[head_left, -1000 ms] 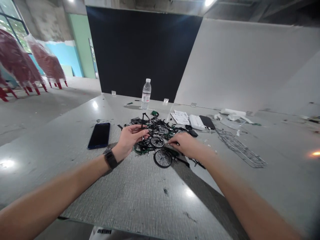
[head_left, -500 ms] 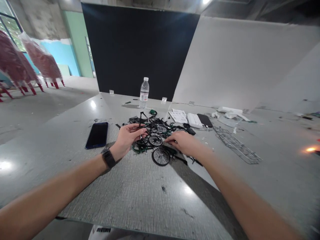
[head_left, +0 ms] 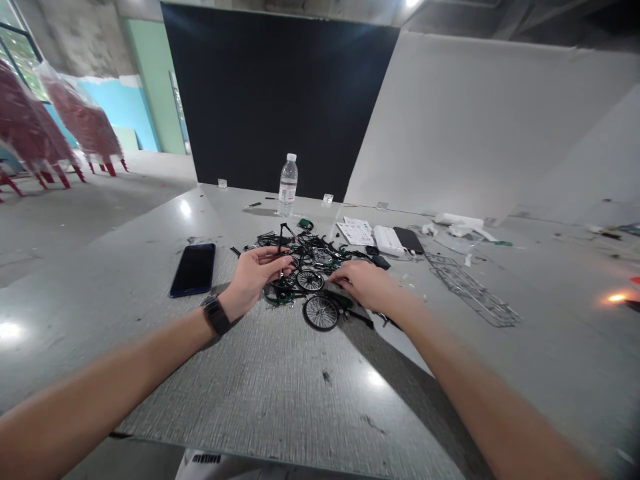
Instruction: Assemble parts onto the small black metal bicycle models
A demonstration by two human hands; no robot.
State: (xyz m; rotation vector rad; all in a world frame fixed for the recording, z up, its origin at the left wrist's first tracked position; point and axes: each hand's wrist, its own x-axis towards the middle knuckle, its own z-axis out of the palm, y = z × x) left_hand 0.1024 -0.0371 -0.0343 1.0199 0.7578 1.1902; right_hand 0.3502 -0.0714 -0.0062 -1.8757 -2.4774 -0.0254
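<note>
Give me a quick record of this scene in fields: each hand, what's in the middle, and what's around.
Left hand: pinches a thin black part, wristwatch on wrist
Right hand: palm down on the pile of model bicycle parts
Loose wheel: flat, nearest the camera
Left of pile: dark phone
Behind pile: water bottle, upright
Surface: grey table

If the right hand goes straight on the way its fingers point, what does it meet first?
Probably the small spoked wheel in the pile of black and green parts, just ahead of the right hand; depth is unclear.
</note>
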